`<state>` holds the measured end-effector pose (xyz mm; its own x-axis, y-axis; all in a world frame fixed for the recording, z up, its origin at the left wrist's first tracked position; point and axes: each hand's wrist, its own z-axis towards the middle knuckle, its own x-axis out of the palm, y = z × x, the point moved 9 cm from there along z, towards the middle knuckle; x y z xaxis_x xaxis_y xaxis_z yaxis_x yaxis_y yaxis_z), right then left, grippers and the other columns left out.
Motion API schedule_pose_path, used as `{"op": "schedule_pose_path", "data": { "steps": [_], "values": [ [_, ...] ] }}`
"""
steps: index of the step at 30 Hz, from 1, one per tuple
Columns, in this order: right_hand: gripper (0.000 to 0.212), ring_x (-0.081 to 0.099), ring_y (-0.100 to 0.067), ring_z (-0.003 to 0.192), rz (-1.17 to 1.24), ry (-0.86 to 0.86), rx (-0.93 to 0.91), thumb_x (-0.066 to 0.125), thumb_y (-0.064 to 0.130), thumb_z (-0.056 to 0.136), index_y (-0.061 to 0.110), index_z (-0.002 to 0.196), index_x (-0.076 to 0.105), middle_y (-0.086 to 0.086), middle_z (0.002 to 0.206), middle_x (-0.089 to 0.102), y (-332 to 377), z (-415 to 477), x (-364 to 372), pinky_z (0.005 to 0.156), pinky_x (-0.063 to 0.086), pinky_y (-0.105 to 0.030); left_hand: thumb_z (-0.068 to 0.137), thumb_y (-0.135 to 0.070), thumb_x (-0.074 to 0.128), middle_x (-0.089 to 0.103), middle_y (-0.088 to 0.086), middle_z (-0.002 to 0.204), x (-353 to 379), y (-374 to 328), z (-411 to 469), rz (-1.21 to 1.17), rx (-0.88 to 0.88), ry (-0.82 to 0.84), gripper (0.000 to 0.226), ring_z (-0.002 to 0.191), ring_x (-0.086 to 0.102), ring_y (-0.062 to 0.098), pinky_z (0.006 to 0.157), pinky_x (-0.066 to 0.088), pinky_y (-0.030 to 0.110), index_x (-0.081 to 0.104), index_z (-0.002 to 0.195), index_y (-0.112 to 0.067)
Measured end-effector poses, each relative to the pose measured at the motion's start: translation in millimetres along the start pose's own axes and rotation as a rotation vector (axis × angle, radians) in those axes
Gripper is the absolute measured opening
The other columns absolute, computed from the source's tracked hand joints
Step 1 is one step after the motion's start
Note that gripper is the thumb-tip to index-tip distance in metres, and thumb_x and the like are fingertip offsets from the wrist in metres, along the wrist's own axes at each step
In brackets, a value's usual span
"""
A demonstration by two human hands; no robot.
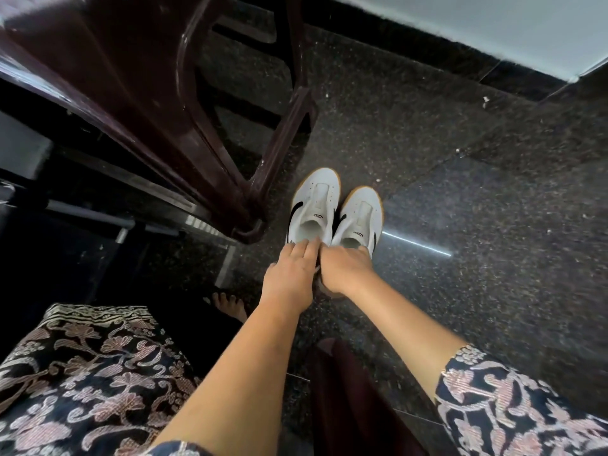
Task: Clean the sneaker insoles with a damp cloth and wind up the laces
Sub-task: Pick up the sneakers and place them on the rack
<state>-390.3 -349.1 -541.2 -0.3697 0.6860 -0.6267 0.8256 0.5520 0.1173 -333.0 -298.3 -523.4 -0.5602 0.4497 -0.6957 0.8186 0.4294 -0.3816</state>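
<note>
Gripping both white sneakers' (pixel 332 209) heels, hands (pixel 317 269) hide nothing; tongue labels unreadable.

dark speckled stone floor (pixel 427 159) all around the fingers, glossy maroon plastic chair (pixel 184 103) up-left of them, pale wall (pixel 477 24) far beyond, light streak (pixel 418 245) just right

- Looks like a home interior, lived-in room, not a shop or lab
- Floor (pixel 460 192): dark speckled polished stone slabs with visible joints, dusty bits on it
- Dark brown moulded plastic chair (pixel 171 103) standing on that floor
- Pale painted wall (pixel 493 24) with black skirting along its base
- Person is barefoot, bare foot (pixel 230 306) on the floor, wearing floral-print fabric (pixel 92 373): house dress
</note>
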Motion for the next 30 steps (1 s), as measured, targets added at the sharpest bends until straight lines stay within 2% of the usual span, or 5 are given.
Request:
{"op": "schedule_pose_path", "data": {
  "steps": [5,10,16,23,30],
  "values": [
    [0.047,0.053,-0.026,0.093,0.149,0.044,-0.024,0.045,0.022,0.092,0.023,0.137,0.035,0.0,0.092,0.055,13.9,-32.3,-22.9,0.089,0.041,-0.045,0.08,-0.011,0.066,0.039,0.002,0.133,-15.2,4.7,3.4,0.016,0.001,-0.109,0.068,0.136,0.023,0.023,0.086,0.051,0.037,0.028,0.136,-0.017],
    [0.05,0.05,-0.024,0.083,0.225,0.054,-0.035,0.051,0.016,0.089,0.023,0.136,0.034,0.006,0.071,0.042,23.6,-42.0,-13.6,0.085,0.047,-0.048,0.071,-0.012,0.07,0.055,0.001,0.102,-18.4,10.0,3.0,0.081,0.002,-0.087,0.044,0.099,0.053,0.022,0.058,0.044,0.034,0.043,0.106,-0.014],
    [0.059,0.052,-0.021,0.07,0.376,-0.044,0.049,0.066,0.01,0.079,0.015,0.124,0.028,0.0,0.079,0.047,-5.5,-48.5,-27.9,0.059,0.046,-0.038,0.071,-0.028,0.068,0.055,0.0,0.084,-18.1,8.1,2.9,0.021,-0.06,-0.036,0.023,0.083,0.059,0.024,0.061,0.049,0.034,0.052,0.082,-0.017],
    [0.037,0.057,-0.023,0.084,0.274,-0.025,0.078,0.081,0.037,0.064,0.017,0.083,0.056,-0.001,0.087,0.055,-17.4,-39.8,-57.8,0.062,0.043,-0.031,0.067,-0.015,0.076,0.063,0.006,0.09,-46.5,3.5,-8.7,-0.056,-0.099,-0.031,0.035,0.094,0.061,0.028,0.066,0.04,0.029,0.063,0.1,-0.012],
    [0.046,0.055,-0.022,0.072,0.242,0.036,0.033,0.08,0.046,0.065,0.016,0.064,0.045,-0.003,0.076,0.054,-24.1,-71.6,-84.1,0.049,0.038,-0.028,0.068,-0.022,0.08,0.061,0.009,0.121,-87.5,-21.6,-38.0,-0.049,-0.105,-0.05,0.067,0.117,0.054,0.027,0.09,0.046,0.032,0.054,0.13,-0.011]
  ]
}}
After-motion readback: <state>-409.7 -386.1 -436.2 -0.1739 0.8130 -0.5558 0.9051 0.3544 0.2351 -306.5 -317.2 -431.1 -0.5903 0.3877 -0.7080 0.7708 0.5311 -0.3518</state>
